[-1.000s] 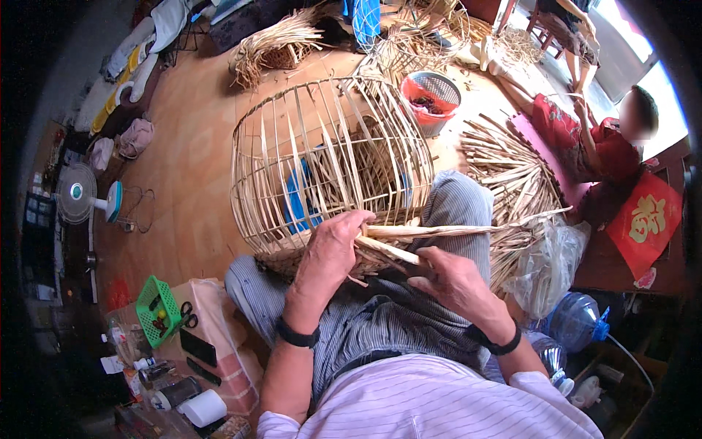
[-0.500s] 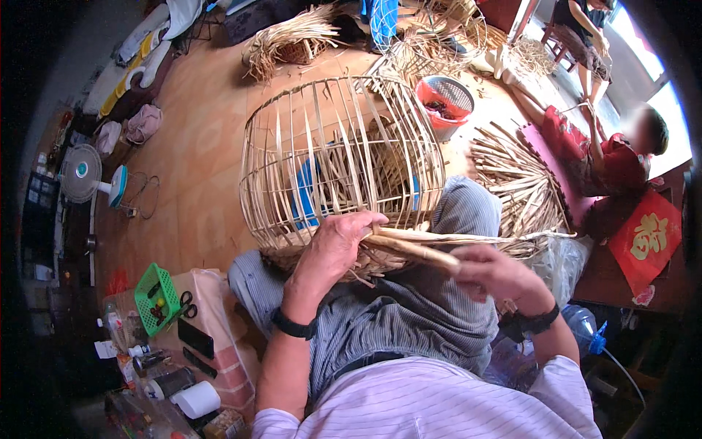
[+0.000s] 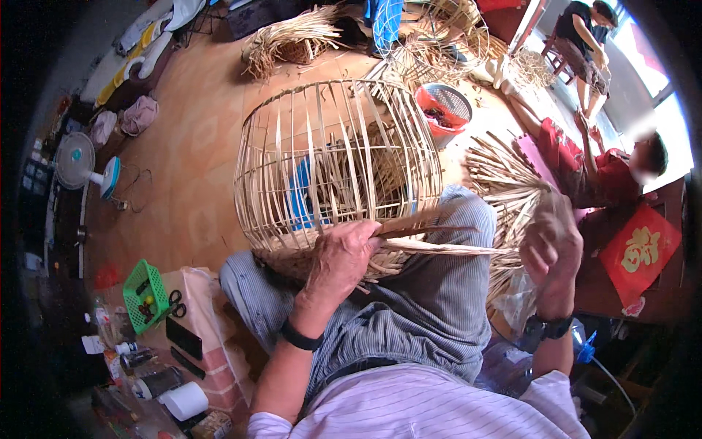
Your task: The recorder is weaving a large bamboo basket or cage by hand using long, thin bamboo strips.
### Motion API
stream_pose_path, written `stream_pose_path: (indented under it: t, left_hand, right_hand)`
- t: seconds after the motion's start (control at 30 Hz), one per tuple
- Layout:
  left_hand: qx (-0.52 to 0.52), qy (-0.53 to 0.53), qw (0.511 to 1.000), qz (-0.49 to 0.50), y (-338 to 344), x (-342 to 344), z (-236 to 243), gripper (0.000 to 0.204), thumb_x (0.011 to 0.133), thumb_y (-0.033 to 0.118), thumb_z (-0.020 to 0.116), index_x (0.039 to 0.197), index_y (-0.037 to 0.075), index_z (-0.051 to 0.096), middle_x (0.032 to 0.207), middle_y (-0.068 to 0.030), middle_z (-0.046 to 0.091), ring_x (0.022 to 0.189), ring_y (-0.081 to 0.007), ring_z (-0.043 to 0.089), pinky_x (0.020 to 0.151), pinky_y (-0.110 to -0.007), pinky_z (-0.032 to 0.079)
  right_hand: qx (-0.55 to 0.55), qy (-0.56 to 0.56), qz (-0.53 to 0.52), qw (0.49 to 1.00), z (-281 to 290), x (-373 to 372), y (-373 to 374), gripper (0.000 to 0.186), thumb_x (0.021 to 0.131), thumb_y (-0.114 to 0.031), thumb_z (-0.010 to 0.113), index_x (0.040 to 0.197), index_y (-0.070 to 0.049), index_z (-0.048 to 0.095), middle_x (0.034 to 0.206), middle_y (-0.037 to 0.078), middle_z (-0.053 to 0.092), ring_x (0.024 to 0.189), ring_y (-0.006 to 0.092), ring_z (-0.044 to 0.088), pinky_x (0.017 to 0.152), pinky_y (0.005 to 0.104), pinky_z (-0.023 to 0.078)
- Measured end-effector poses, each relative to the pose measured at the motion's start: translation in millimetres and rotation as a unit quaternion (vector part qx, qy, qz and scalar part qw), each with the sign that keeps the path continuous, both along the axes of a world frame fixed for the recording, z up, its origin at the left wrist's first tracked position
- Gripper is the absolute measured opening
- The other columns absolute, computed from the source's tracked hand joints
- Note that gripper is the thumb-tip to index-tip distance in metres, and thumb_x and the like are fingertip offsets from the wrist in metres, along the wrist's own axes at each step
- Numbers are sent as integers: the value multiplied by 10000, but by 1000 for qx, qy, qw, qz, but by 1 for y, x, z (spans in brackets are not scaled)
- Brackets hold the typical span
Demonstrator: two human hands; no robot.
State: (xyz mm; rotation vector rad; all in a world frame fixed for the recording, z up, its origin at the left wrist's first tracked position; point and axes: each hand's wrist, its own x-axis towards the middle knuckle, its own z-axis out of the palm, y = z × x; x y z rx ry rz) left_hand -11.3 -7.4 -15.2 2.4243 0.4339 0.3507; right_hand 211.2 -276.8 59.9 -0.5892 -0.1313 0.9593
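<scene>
A barrel-shaped basket frame of pale thin ribs [image 3: 322, 157] lies on its side before my knees, its denser woven end [image 3: 281, 263] toward me. My left hand [image 3: 344, 252] is closed at that end, gripping dried plant strips. A pale strip [image 3: 446, 248] runs right from it, nearly straight, to the fingers of my right hand [image 3: 550, 245]. Those fingers are curled and partly blurred, and seem to hold the strip's far part. Above it, a browner strip [image 3: 413, 225] points right from my left hand, its tip smeared by motion.
A fan of dried stalks [image 3: 504, 175] lies beyond my right knee, near a red-lined bucket [image 3: 446, 113]. A stalk bundle [image 3: 292, 44] lies farther back. At left, a green basket [image 3: 144, 293], scissors [image 3: 175, 304] and phone [image 3: 184, 337] rest beside me. Two people sit at far right.
My right hand has moved right and upward from beside the strips. The pale strip is straighter, and a browner strip now angles above it. My left hand stays at the basket's woven end.
</scene>
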Motion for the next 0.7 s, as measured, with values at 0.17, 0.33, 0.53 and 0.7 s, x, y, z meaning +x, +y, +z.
stream_pose_path:
  t: [0.17,0.33,0.53,0.7]
  left_hand:
    - [9,-24,1000,15,-5,7,-9,174,937,56,747,1086,-6,681,969,-215,739,939,-428,729,796,-514,567]
    - [15,-2,1000,26,-3,5,-6,157,949,69,743,1082,12,683,940,-213,729,930,-428,725,774,-522,561]
    - [52,-23,998,25,-7,9,-5,133,960,99,739,1046,20,675,902,-184,724,909,-403,733,772,-518,567]
    - [61,-12,998,30,-9,10,-8,179,987,176,734,993,18,650,865,-198,704,881,-418,720,757,-526,552]
  right_hand:
    - [-101,-34,-3,994,-70,-15,-4,180,1038,-8,643,1206,-65,612,811,4,595,646,139,564,598,302,537]
    - [-224,-298,110,922,-87,-73,85,345,1042,-113,729,1352,-28,602,1000,48,699,757,143,655,638,290,537]
    - [-151,-107,16,983,-94,-53,126,205,1063,-208,735,1196,-78,649,931,-3,667,685,68,598,578,217,478]
    - [-131,-112,66,983,-108,-15,138,192,1083,-212,710,1159,-41,666,884,-9,658,706,89,636,618,243,533]
